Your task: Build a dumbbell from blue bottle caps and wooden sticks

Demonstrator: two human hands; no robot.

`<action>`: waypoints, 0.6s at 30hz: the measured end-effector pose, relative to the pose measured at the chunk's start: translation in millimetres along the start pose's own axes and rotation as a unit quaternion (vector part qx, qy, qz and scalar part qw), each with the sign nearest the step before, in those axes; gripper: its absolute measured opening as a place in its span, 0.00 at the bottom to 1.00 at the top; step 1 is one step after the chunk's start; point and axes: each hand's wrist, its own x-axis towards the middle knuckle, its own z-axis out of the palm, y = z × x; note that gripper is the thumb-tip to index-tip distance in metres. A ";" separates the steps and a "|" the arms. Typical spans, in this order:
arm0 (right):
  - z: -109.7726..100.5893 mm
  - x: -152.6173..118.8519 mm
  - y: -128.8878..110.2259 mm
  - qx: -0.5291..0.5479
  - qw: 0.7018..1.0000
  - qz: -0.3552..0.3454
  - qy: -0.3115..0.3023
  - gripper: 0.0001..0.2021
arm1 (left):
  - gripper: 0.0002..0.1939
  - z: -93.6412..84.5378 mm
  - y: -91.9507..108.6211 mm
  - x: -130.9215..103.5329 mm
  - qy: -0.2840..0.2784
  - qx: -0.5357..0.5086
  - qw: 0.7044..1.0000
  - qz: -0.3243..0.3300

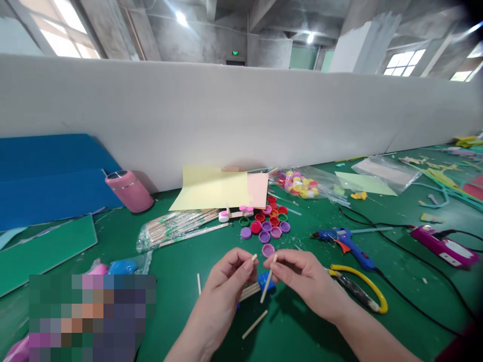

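Between thumb and fingers, my left hand (230,286) pinches a short pale wooden stick, of which only the tip (254,257) shows. My right hand (302,276) grips another wooden stick (267,285), tilted with its lower end towards me. Behind and below the hands lies a piece built of sticks with a blue part (266,282), partly hidden by my left hand. One loose stick (254,324) rests on the green table in front of it. A further short stick (199,284) is left of my left hand.
Several coloured bottle caps (265,236) lie beyond my hands. To the right are a blue glue gun (343,241) with its cable, yellow-handled pliers (362,289) and a purple power strip (443,246). Bagged sticks (177,229) and a pink cup (130,191) stand left.
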 end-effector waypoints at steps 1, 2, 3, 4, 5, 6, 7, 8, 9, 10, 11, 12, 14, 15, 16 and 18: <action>2.3 0.2 -1.1 0.004 1.000 -0.004 -0.008 0.11 | 0.05 0.9 -0.2 -0.2 -0.002 -0.004 1.000 -0.001; 4.2 0.6 -1.8 -0.002 1.000 -0.011 -0.012 0.11 | 0.05 1.8 -0.4 -0.5 -0.007 -0.011 1.000 -0.003; 5.8 1.1 -2.3 -0.015 1.000 -0.020 -0.011 0.11 | 0.04 2.7 -0.5 -1.0 -0.013 -0.020 1.000 -0.007; 7.1 1.7 -2.5 -0.033 0.999 -0.031 -0.004 0.11 | 0.04 3.5 -0.6 -1.5 -0.019 -0.031 0.999 -0.012; 8.1 2.4 -2.3 -0.054 0.998 -0.041 0.005 0.11 | 0.04 4.3 -0.6 -2.1 -0.024 -0.041 0.999 -0.018; 8.8 3.0 -1.9 -0.076 0.996 -0.051 0.014 0.11 | 0.05 5.0 -0.7 -2.7 -0.030 -0.050 0.998 -0.025; 9.5 3.6 -1.2 -0.094 0.994 -0.060 0.019 0.12 | 0.05 5.7 -1.0 -3.2 -0.036 -0.054 0.997 -0.031; 10.2 4.0 -0.5 -0.109 0.992 -0.066 0.018 0.13 | 0.06 6.4 -1.5 -3.7 -0.042 -0.055 0.997 -0.036; 10.8 4.3 0.3 -0.118 0.990 -0.070 0.018 0.14 | 0.07 7.1 -2.2 -4.0 -0.046 -0.053 0.997 -0.037; 11.4 4.5 1.1 -0.122 0.990 -0.071 0.020 0.14 | 0.08 7.7 -3.2 -4.1 -0.049 -0.049 0.997 -0.037; 11.9 4.5 1.9 -0.124 0.989 -0.072 0.026 0.14 | 0.08 8.2 -4.2 -4.0 -0.048 -0.046 0.997 -0.035; 12.2 4.3 2.6 -0.125 0.989 -0.070 0.033 0.12 | 0.09 8.6 -5.3 -3.7 -0.044 -0.045 0.997 -0.032; 11.0 3.0 4.2 -0.129 0.988 -0.060 0.054 0.09 | 0.08 9.1 -6.8 -2.6 -0.029 -0.050 0.998 -0.029; 9.1 1.6 5.5 -0.133 0.988 -0.052 0.061 0.09 | 0.08 9.2 -7.0 -2.0 -0.021 -0.053 0.998 -0.029; 6.0 -0.5 7.3 -0.140 0.987 -0.043 0.066 0.09 | 0.07 9.2 -6.7 -1.5 -0.014 -0.053 0.998 -0.031; -4.1 -7.5 13.7 -0.167 0.982 -0.021 0.087 0.08 | 0.07 9.0 -5.0 -0.7 -0.005 -0.050 0.998 -0.038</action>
